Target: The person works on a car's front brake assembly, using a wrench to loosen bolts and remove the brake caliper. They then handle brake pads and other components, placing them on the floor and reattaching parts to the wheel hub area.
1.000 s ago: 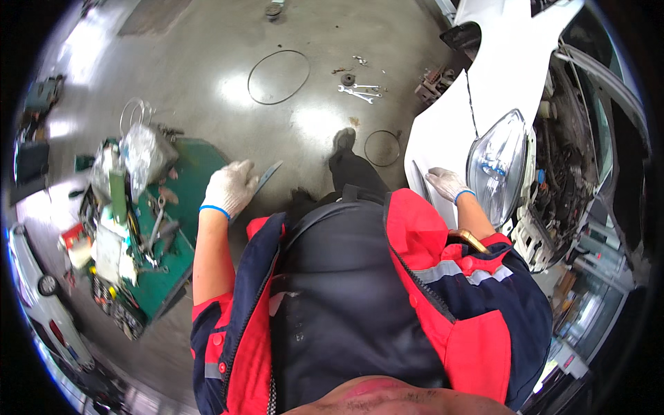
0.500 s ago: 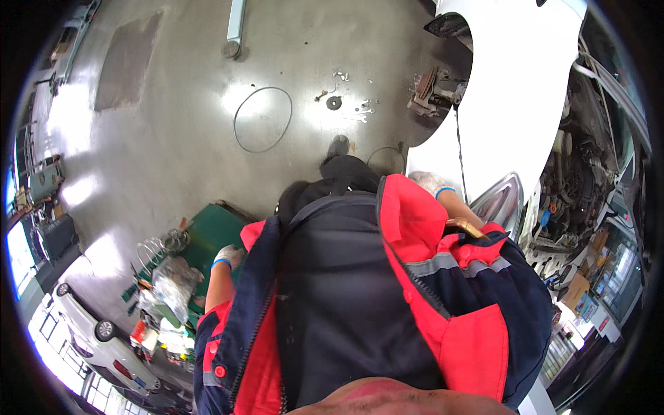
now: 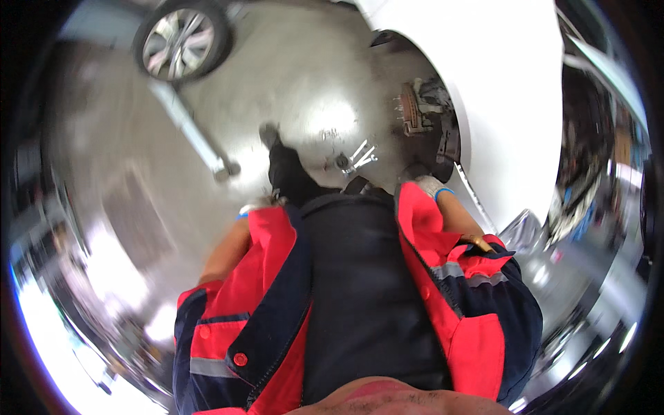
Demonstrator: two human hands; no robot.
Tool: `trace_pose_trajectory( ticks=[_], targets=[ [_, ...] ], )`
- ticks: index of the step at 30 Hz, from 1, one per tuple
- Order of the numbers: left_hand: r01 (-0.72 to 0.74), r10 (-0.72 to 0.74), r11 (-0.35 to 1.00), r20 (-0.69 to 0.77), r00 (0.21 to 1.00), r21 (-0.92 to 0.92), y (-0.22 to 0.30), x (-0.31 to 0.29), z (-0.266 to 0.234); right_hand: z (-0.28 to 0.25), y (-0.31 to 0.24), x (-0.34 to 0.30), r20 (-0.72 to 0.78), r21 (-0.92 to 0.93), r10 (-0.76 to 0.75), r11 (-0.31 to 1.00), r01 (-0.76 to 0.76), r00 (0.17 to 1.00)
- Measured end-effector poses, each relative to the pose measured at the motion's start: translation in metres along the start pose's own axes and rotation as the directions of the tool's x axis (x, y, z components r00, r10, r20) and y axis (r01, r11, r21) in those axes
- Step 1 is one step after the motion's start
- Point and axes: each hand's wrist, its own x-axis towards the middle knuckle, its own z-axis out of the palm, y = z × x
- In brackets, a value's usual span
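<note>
My left hand (image 3: 256, 206), in a pale work glove with a blue cuff, hangs by my left thigh. Motion blur and my jacket hide its fingers. My right hand (image 3: 433, 186), gloved the same way, is low at my right side, nearest to the white car fender (image 3: 508, 90); I cannot make out contact or anything held. Past it, an exposed brake disc and hub (image 3: 415, 111) show inside the wheel arch. On the floor ahead lie several wrenches (image 3: 361, 158) beside a small round black part (image 3: 342, 161).
A wheel with a tyre (image 3: 181, 43) is at the far left. A pale lift arm (image 3: 187, 128) stretches across the floor, its round pad near my left leg. Small metal parts (image 3: 328, 134) lie beyond the wrenches. The engine bay (image 3: 588, 117) is at the right.
I have stepped forward and turned; the wheel has come into view, while the green table and black belt have left it. My left hand has moved forward beside my thigh.
</note>
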Motion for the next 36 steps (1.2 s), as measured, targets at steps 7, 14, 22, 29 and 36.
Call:
trace_pose_trajectory(
  ticks=[7, 14, 22, 29, 36],
  targets=[
    [-0.462, 0.152, 0.672, 0.502, 0.851, 0.579, -0.023, 0.093, -0.226, 0.038, -0.175, 0.001, 0.234, 0.71, 0.365, 0.569, -0.415, 0.901],
    [-0.632, -0.069, 0.275, 0.671, 0.739, 0.724, 0.029, 0.11, -0.332, 0.074, -0.33, 0.007, 0.221, 0.921, 0.44, 0.199, -0.334, 0.87],
    [-0.603, -0.464, -0.092, 0.501, 0.73, 0.793, 0.11, 0.09, -0.33, 0.136, -0.421, 0.086, 0.055, 0.996, 0.24, -0.083, -0.036, 0.969],
    [-0.617, -0.448, -0.569, 0.424, 0.787, 0.544, 0.205, 0.142, -0.228, 0.117, -0.348, 0.187, -0.335, 0.942, 0.397, 0.124, 0.312, 0.854],
    [-0.694, 0.407, -0.283, 0.738, 0.538, 0.662, 0.337, 0.308, -0.065, 0.19, -0.145, 0.275, 0.113, 0.954, 0.838, -0.242, 0.178, 0.534]
  ],
)
